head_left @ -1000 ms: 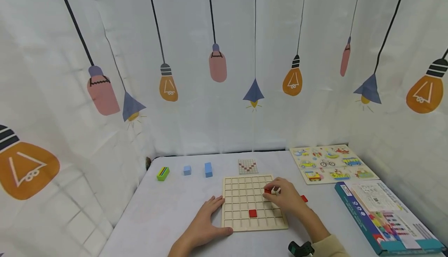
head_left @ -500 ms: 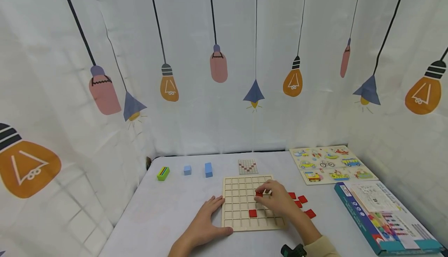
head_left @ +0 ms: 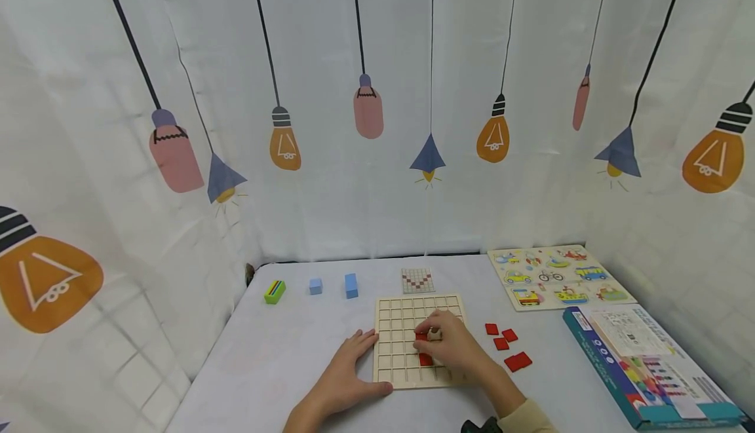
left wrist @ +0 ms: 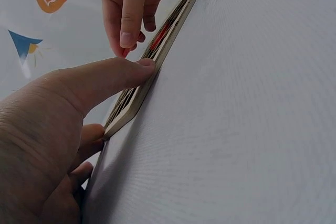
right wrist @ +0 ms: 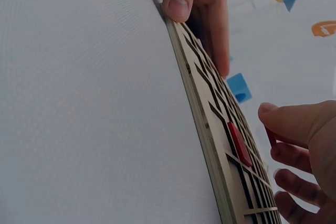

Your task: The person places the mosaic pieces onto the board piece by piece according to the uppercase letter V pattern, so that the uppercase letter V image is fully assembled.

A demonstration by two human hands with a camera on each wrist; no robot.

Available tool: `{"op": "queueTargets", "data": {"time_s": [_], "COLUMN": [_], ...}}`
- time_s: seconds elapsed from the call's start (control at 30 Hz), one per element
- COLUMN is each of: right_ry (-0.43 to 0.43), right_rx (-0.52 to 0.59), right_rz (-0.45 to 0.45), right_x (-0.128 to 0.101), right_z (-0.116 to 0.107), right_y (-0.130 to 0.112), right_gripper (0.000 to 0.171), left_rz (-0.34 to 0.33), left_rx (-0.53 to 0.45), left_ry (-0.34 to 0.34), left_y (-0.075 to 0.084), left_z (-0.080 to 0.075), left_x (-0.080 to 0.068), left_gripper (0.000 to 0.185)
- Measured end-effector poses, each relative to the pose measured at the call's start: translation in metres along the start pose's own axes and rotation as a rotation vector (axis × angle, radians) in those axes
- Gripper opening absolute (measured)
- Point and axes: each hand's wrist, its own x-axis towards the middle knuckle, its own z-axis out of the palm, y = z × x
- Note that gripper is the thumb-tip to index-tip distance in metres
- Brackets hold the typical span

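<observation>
A wooden grid board lies flat on the white table. My left hand rests flat at the board's left side, its thumb pressed against the board's edge. My right hand hovers over the middle of the board and pinches a small red square tile between thumb and fingers. A second red tile sits in a cell just below it, seen in the right wrist view as the seated red tile.
Several loose red tiles lie right of the board. A pattern card, two blue blocks and a green striped block sit behind. A vehicle puzzle and a box fill the right side.
My right hand has carried the red tile leftward from the board's right part to its middle, uncovering the loose red tiles on the table. The left hand has stayed put.
</observation>
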Motion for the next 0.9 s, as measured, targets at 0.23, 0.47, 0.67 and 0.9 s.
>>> {"op": "queueTargets", "data": {"time_s": [0.23, 0.47, 0.67, 0.9], "right_ry": [-0.026, -0.036, -0.033, -0.025], "right_rx": [-0.009, -0.044, -0.076, -0.086], "right_rz": [-0.047, -0.053, -0.042, -0.04], "right_x": [0.002, 0.004, 0.004, 0.004], "right_z": [0.01, 0.019, 0.022, 0.023], "right_y": [-0.004, -0.007, -0.007, -0.006], "right_gripper": [0.019, 0.018, 0.018, 0.019], "left_rz": [-0.003, -0.004, 0.007, 0.011], "left_rx": [0.005, 0.003, 0.007, 0.007], "left_ry": [-0.009, -0.007, 0.0, 0.007], "left_y": [0.0, -0.001, -0.002, -0.002], "left_z": [0.0, 0.001, 0.001, 0.001], "left_x": [0.001, 0.001, 0.001, 0.001], "left_gripper": [0.107, 0.107, 0.109, 0.109]}}
